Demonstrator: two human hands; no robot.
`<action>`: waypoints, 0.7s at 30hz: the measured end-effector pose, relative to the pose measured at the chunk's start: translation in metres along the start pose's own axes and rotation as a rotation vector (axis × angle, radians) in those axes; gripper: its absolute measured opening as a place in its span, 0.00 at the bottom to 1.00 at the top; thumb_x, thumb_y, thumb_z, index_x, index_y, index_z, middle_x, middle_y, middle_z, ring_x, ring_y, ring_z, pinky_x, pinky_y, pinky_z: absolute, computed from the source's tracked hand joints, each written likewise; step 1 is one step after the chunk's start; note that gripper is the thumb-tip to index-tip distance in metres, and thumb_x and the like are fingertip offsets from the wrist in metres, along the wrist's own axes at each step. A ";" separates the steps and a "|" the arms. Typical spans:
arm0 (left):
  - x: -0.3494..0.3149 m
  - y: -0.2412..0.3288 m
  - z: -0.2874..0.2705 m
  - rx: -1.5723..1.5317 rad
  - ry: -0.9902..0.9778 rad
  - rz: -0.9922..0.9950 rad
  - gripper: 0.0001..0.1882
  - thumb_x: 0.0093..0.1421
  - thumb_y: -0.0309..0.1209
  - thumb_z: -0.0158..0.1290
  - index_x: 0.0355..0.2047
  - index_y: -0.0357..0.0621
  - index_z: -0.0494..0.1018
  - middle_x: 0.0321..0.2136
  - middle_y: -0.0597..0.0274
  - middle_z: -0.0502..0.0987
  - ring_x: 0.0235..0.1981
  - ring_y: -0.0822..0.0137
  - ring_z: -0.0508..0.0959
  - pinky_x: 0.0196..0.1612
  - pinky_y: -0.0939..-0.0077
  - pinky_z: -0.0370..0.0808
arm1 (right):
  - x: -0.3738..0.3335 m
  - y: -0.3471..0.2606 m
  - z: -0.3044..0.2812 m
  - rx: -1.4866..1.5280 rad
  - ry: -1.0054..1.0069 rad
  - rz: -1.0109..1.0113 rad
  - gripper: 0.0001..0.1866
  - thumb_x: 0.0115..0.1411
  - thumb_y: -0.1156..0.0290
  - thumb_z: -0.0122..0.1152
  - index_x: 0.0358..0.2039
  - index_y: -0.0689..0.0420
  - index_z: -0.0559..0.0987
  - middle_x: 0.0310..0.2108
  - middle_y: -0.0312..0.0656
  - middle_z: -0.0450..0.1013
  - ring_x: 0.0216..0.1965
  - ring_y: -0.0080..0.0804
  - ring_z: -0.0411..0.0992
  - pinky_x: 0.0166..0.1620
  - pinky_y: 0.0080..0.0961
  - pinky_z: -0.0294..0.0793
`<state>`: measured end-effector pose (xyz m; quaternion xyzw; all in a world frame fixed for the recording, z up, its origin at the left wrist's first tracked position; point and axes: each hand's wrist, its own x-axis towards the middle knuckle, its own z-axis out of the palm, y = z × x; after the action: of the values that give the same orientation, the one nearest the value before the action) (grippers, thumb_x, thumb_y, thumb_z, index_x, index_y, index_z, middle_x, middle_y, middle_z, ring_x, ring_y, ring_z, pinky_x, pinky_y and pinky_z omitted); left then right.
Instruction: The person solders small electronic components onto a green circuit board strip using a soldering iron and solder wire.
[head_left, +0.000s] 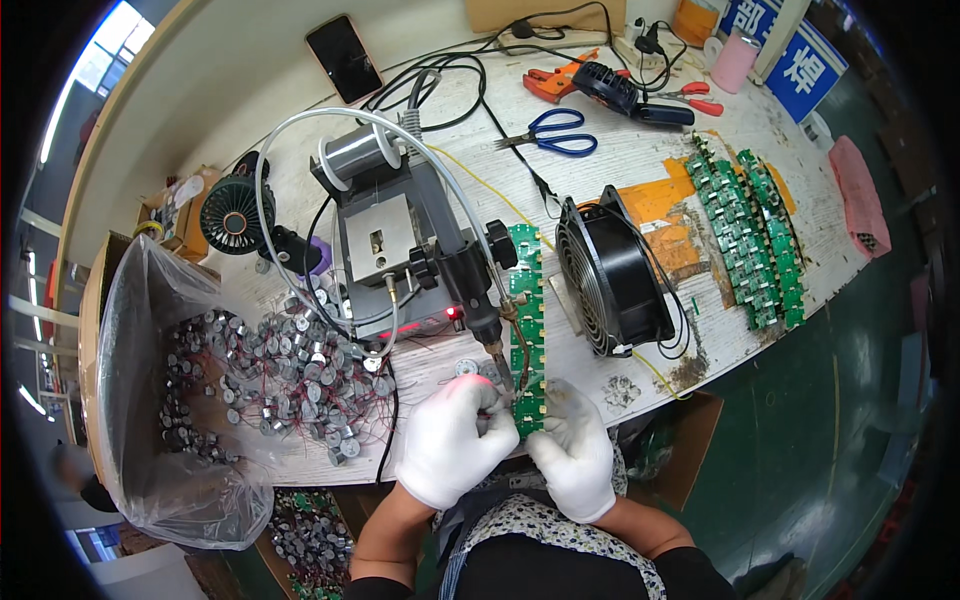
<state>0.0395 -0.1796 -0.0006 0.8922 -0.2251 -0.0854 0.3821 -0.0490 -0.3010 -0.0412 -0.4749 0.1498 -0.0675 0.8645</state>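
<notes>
A long green circuit board strip [527,345] runs away from me beneath the soldering machine's iron [490,330], whose tip points down at the strip's near part. My right hand [575,450], in a white glove, grips the strip's near end at its right edge. On the other side, my left hand [460,435], also gloved, is closed with thumb and fingertips together beside the iron's tip; what they pinch is hidden. A small round motor [466,368] lies just beyond the left hand. Solder wire is wound on a spool [360,155] atop the machine.
Small motors [300,380] with red wires are heaped at left, by a plastic-lined box [140,400]. A black fan [612,270] stands right of the strip. Farther right lie more circuit boards [735,235]. Blue scissors [560,133], a phone [344,58] and cables lie at the back.
</notes>
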 end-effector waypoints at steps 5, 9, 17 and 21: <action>-0.003 -0.002 -0.001 -0.287 -0.106 -0.252 0.06 0.49 0.24 0.56 0.26 0.39 0.70 0.20 0.63 0.74 0.18 0.73 0.73 0.24 0.78 0.72 | -0.002 0.002 -0.001 0.054 -0.007 0.016 0.32 0.54 0.89 0.48 0.60 0.64 0.55 0.52 0.48 0.65 0.48 0.33 0.70 0.47 0.26 0.71; -0.005 -0.008 0.000 -0.465 -0.121 -0.323 0.06 0.50 0.24 0.55 0.28 0.37 0.70 0.21 0.67 0.74 0.20 0.80 0.71 0.26 0.82 0.71 | -0.001 -0.004 0.001 0.060 -0.018 0.014 0.32 0.54 0.89 0.48 0.60 0.64 0.55 0.51 0.47 0.65 0.47 0.32 0.70 0.46 0.25 0.71; -0.003 0.000 0.005 -0.729 -0.025 -0.404 0.05 0.54 0.24 0.54 0.30 0.35 0.70 0.22 0.69 0.72 0.24 0.81 0.69 0.28 0.85 0.68 | 0.005 -0.008 0.003 0.118 -0.005 0.003 0.31 0.54 0.90 0.46 0.60 0.67 0.56 0.51 0.48 0.66 0.47 0.32 0.71 0.50 0.25 0.70; -0.005 -0.002 0.008 -0.598 -0.014 -0.353 0.05 0.54 0.24 0.54 0.30 0.35 0.71 0.22 0.68 0.73 0.23 0.81 0.69 0.28 0.84 0.68 | 0.006 -0.008 0.002 0.100 -0.024 0.011 0.31 0.54 0.90 0.47 0.60 0.68 0.56 0.51 0.48 0.66 0.47 0.32 0.71 0.50 0.25 0.70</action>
<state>0.0338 -0.1809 -0.0076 0.7653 -0.0348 -0.2187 0.6044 -0.0425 -0.3052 -0.0342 -0.4312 0.1382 -0.0644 0.8893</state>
